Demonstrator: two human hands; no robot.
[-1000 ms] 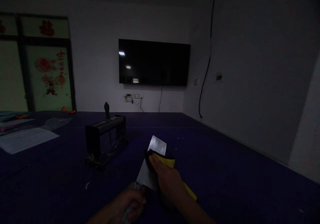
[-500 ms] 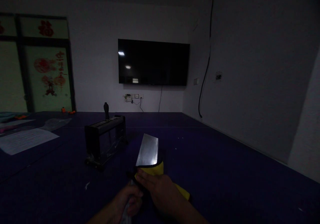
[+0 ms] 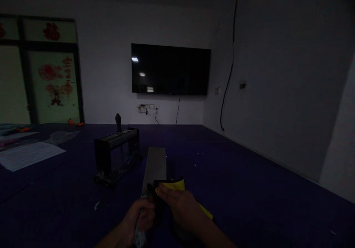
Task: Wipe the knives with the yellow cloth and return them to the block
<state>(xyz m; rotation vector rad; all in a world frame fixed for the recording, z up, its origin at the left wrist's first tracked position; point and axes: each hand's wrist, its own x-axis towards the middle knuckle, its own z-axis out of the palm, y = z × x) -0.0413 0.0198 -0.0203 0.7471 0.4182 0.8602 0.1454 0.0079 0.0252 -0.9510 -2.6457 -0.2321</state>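
A kitchen knife with a broad, cleaver-like blade (image 3: pixel 154 163) points away from me above the purple tabletop. My left hand (image 3: pixel 142 214) is wrapped round its handle, which looks covered in clear plastic (image 3: pixel 139 237). In my right hand (image 3: pixel 180 205) is a yellow cloth with a dark edge (image 3: pixel 176 184), bunched under the fingers at the right side of the blade's near end. Part of the cloth hangs out beyond the wrist. Darkness hides whether the cloth touches the blade's face or only its edge.
Left of the knife stands a black knife block with see-through sides (image 3: pixel 116 153), a dark handle (image 3: pixel 118 123) sticking up from it. Printed paper (image 3: pixel 31 155) and clear plastic (image 3: pixel 62 137) lie far left. White scraps (image 3: pixel 96 205) dot the purple tabletop (image 3: pixel 235 203).
The blade has swung left and tilted, losing its bright shine. My right hand with the cloth has shifted slightly right, baring more of the blade near the handle. My left hand keeps its grip.
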